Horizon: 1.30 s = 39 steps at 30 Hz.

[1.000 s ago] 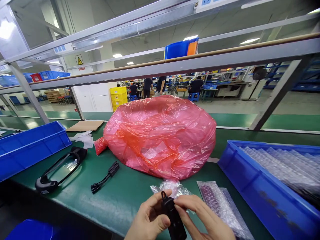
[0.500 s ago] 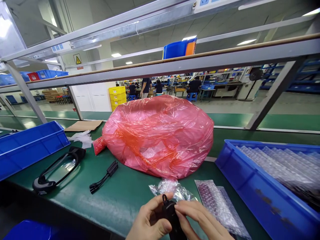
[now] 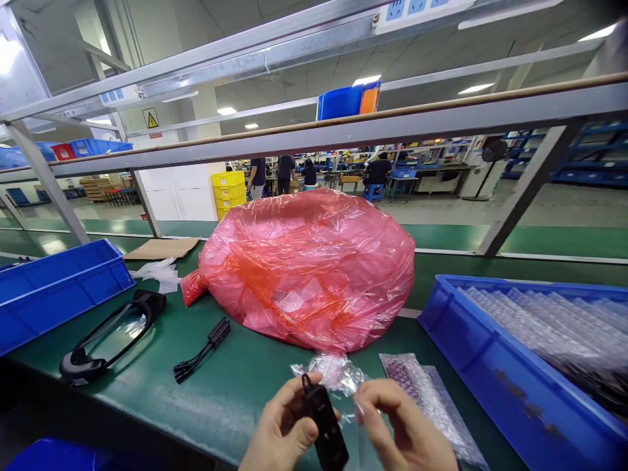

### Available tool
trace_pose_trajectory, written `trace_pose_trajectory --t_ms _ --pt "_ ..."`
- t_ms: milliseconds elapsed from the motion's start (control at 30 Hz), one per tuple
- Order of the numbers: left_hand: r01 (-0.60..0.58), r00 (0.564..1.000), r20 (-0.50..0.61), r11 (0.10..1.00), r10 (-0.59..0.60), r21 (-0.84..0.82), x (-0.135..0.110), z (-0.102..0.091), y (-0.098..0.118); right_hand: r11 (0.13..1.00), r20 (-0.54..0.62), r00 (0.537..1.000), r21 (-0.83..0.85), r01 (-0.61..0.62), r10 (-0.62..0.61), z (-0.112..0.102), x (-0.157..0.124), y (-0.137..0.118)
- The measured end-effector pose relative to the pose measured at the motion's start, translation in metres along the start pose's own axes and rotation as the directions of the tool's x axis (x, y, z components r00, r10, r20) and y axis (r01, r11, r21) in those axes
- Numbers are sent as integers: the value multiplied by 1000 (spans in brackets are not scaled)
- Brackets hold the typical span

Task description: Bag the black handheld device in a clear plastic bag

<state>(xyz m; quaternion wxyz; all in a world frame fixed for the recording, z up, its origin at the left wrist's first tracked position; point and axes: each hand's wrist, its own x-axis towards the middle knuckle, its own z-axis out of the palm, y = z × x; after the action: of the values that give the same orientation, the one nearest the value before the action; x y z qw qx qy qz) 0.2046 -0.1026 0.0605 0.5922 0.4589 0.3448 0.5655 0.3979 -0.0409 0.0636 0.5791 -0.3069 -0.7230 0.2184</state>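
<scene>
My left hand (image 3: 282,428) grips a small black plastic part (image 3: 322,422) with a loop at its top, held upright over the near edge of the green table (image 3: 230,392). My right hand (image 3: 400,428) is just to the right of the part, fingers pinched on thin clear plastic film (image 3: 357,409). A crumpled clear plastic bag (image 3: 330,370) lies right behind the hands. A bubble-wrap pouch (image 3: 432,402) lies flat to the right of it. A big red plastic bag (image 3: 309,268), full and puffed, fills the table's middle.
A black cable piece (image 3: 202,351) and a black oval frame (image 3: 110,333) lie to the left. Blue bins stand at the left (image 3: 53,291) and the right (image 3: 495,366), the right one holding bubble-wrapped items. Cardboard (image 3: 161,248) and paper scraps lie behind. People work far off.
My right hand has come off the black part and shifted a little right, now pinching clear film. The left hand keeps the part, raised slightly and tilted.
</scene>
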Motion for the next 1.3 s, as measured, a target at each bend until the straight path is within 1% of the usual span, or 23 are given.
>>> trace_pose_trajectory --t_ms 33,100,133,233,300,367,433,533,600,633,667,733,767,800,833,867,900,967,1033,1067,1167,1233,1300 --pt "-4 999 -40 1000 4 -1 -1 -4 0 993 -18 992 5 -122 122 -1 4 11" --pt "-4 995 -101 1000 4 -4 -4 -11 1 946 14 948 -64 -318 319 -1 13 41" --pt "-2 992 -125 1000 1 -5 -5 -13 1 925 123 921 -144 -351 369 2 18 59" --pt "-6 989 -148 1000 3 -17 -5 -18 0 898 301 856 -273 -346 421 19 26 112" --pt "-18 988 -154 999 12 -37 -4 -20 -2 876 347 824 -353 -328 448 35 25 138" --pt "-28 984 -179 998 19 -52 -1 -23 -5 859 371 801 -402 -317 469 47 21 152" --pt "-36 970 -243 998 24 -47 5 -27 -7 857 374 797 -404 -319 474 51 19 150" --pt "-56 939 -342 997 36 -49 18 -31 -11 895 444 781 -291 -337 438 42 21 121" --pt "-79 932 -358 996 56 -49 32 -29 -15 910 599 703 -118 -397 384 34 23 93" --pt "-89 934 -351 995 70 -37 41 -26 -16 892 675 649 -30 -451 352 31 23 80" --pt "-94 938 -336 995 83 -16 51 -22 -18 858 722 611 47 -512 325 29 23 69" --pt "-89 954 -283 994 101 57 75 -17 -19 865 694 639 46 -500 332 26 23 59" --pt "-85 964 -237 985 120 153 89 -18 -18 878 652 673 23 -479 350 24 22 60" --pt "-90 972 -183 951 149 296 105 -21 -16 885 602 707 1 -466 372 22 21 64" --pt "-105 973 -135 883 186 458 122 -27 -14 873 563 724 10 -488 399 20 21 71" --pt "-125 969 -85 759 231 639 140 -35 -12 841 544 721 49 -539 430 17 20 79" --pt "-131 957 -73 641 282 757 159 -46 -10 799 529 711 98 -593 463 14 19 87" --pt "-79 930 -107 477 350 875 195 -70 -11 716 516 681 170 -677 520 7 18 99" --pt "-2 924 -147 388 354 922 223 -89 -15 675 504 670 210 -707 545 2 17 102" --pt "27 927 -157 358 339 933 233 -95 -18 668 488 678 229 -708 550 0 17 102" --pt "37 935 -153 341 321 939 238 -99 -18 670 453 700 258 -696 553 -1 19 94" --pt "-29 927 -114 371 358 928 222 -94 -6 680 469 698 244 -692 541 -1 20 91" --pt "-110 906 -85 424 415 899 193 -90 15 681 497 683 224 -697 536 0 20 92"
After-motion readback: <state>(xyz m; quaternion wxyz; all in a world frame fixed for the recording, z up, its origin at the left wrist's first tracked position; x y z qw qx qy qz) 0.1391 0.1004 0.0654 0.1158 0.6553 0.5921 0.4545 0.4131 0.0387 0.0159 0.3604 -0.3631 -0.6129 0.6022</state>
